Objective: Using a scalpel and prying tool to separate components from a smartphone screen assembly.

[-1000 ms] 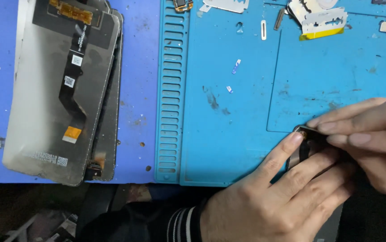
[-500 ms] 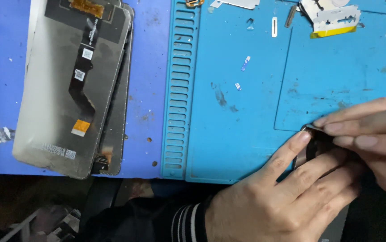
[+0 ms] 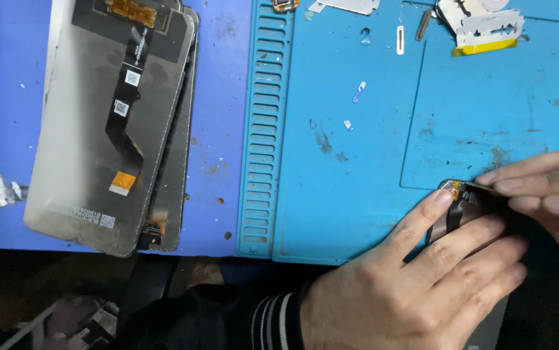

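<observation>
Two hands meeting on one dark phone body, lying at the near right edge of the teal repair mat, mostly hidden under the fingers. Only its top corner showing, with a small gold-coloured contact and a black flex strip.

Left hand spread flat over it, palm down, index fingertip pressing at the exposed corner, remaining fingers fanned across the body; striped cuff at the wrist. Right hand coming in from the right, fingers extended and stacked, tips pinching the upper edge of the same piece. Neither clenched; both grasping or pinning the phone body.

Likely risks, as a judgement: flex strip creased or torn under too much fingertip pressure; piece sliding off the mat's near edge, given how close it sits to the worktop's front.

Beyond the fingertips, up the mat: small screws and scraps, a white toothed plastic piece on a yellow strip. Far to the left of the left hand: two stacked display panels face down on the blue worktop.
</observation>
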